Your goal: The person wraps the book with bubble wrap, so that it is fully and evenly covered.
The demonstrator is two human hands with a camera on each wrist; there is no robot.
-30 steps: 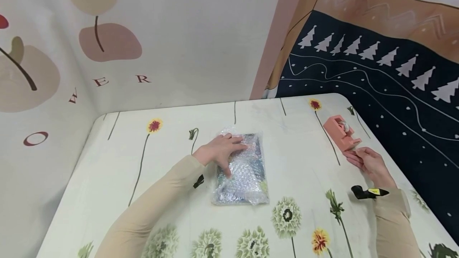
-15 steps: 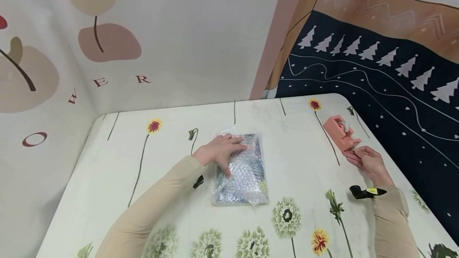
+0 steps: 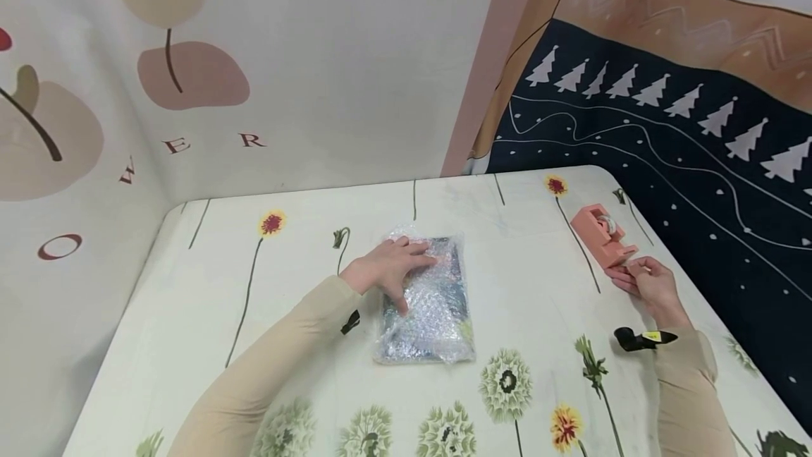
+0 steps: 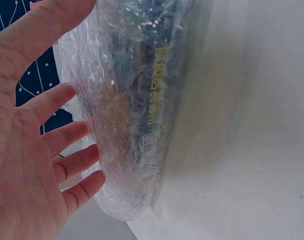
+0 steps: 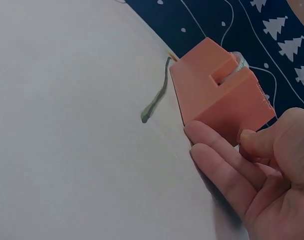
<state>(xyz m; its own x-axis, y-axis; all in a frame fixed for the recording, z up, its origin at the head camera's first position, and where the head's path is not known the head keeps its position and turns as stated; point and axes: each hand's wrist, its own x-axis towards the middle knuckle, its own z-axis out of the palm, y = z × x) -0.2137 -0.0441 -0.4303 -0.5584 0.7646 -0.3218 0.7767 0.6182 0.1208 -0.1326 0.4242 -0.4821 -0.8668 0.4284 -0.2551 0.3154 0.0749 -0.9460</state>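
In the head view a book in bubble wrap (image 3: pixel 431 323) lies on the table, its coloured cover showing through. My left hand (image 3: pixel 390 266) rests on its upper left part with fingers spread. The left wrist view shows these fingertips (image 4: pixel 94 177) against the bubble wrap (image 4: pixel 132 125), and yellow lettering beneath the plastic. At the right, a pink tape dispenser (image 3: pixel 599 235) holds a roll of clear tape. My right hand (image 3: pixel 653 288) pinches the near end of this dispenser (image 5: pixel 206 85) between thumb and a bent finger; other fingers lie straighter along it. The exact pinch point is partly hidden.
A flower-printed cloth (image 3: pixel 304 344) covers the table. A pale wall (image 3: pixel 317 90) rises behind it, and a dark blue hanging with white trees (image 3: pixel 634 125) runs along the right edge. Black straps with camera parts (image 3: pixel 641 339) sit at the wrists.
My right wrist and forearm have shifted slightly left, the fingers still at the tape dispenser. The left hand and the wrapped book have not visibly moved.
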